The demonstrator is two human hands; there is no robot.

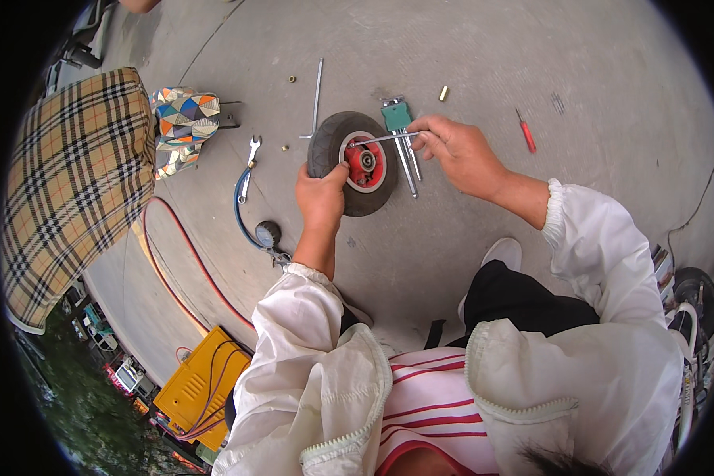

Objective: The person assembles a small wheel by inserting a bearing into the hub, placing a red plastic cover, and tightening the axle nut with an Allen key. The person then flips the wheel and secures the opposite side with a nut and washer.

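Observation:
A small wheel (329,139) with a black tyre and a red hub (378,168) stands tilted on the ground in front of me. My left hand (321,197) is closed around its near left side, the thumb pressed on the rim. Between the thumb and fingers of my right hand (460,155) is a thin metal hex key (385,139). Its far end reaches into the upper left of the red hub. Just behind the key lies a hex key set (397,117) in a green holder, partly covered by my right hand and the key.
A long L-shaped hex key (318,95) lies beyond the wheel. To the left are a wrench (249,170) and a pressure gauge (268,233) with a blue hose. A red screwdriver (526,133) and a brass-coloured cylinder (443,93) lie right. A yellow case (202,381) stands lower left.

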